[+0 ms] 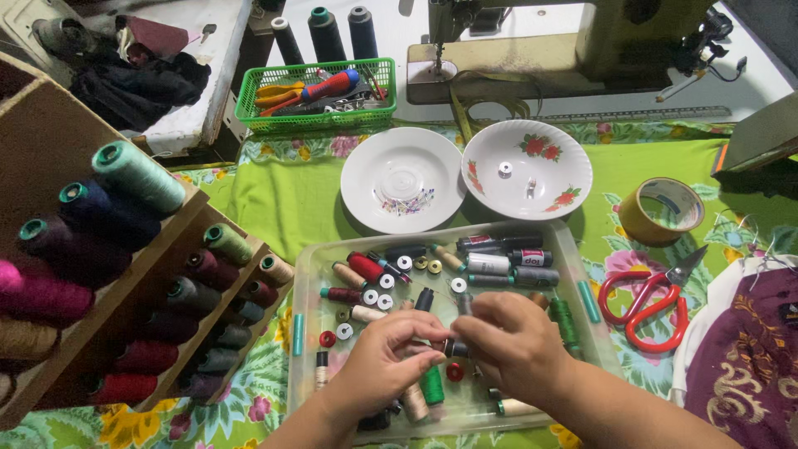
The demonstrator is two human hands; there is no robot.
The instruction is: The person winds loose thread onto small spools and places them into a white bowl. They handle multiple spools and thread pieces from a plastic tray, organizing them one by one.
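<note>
A clear plastic tray [304, 274] on the green floral cloth holds several thread spools and small bobbins. My left hand [384, 359] and my right hand [514, 339] meet over the tray's near middle. Between their fingertips they pinch a small dark bobbin [450, 347]. A green spool [431, 384] lies under my left hand, a red bobbin [455, 372] just below the fingers. Beyond the tray stand a white plate [402, 179] with coloured pins and a rose-patterned white bowl [527, 169] holding two small metal parts.
A wooden rack [158, 258] of thread cones stands at the left. Red-handled scissors [650, 304] and a brown tape roll [662, 209] lie to the right, beside maroon embroidered fabric [746, 357]. A green basket [316, 93] of tools and a sewing machine [573, 50] sit at the back.
</note>
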